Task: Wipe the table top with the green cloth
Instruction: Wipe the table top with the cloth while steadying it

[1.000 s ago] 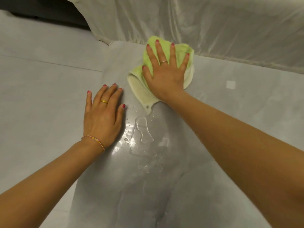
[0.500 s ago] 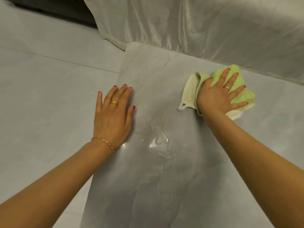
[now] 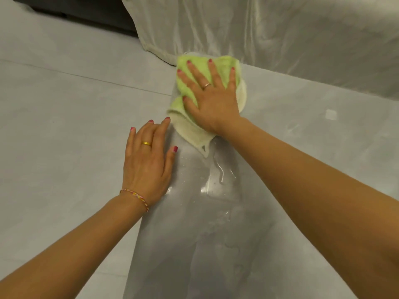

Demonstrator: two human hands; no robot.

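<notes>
**Green cloth back at the far left corner of the table top**

Green cloth, one, lies bunched at the far left corner of the table top, against the pale drape. Half a second ago it sat further right; your right hand has swept it back left. That hand presses it flat, fingers straight and spread, gripping nothing. Your left hand stays flat on the table's left edge, holding nothing. Two hands, two rings, one wrist bracelet, one puddle.
</notes>
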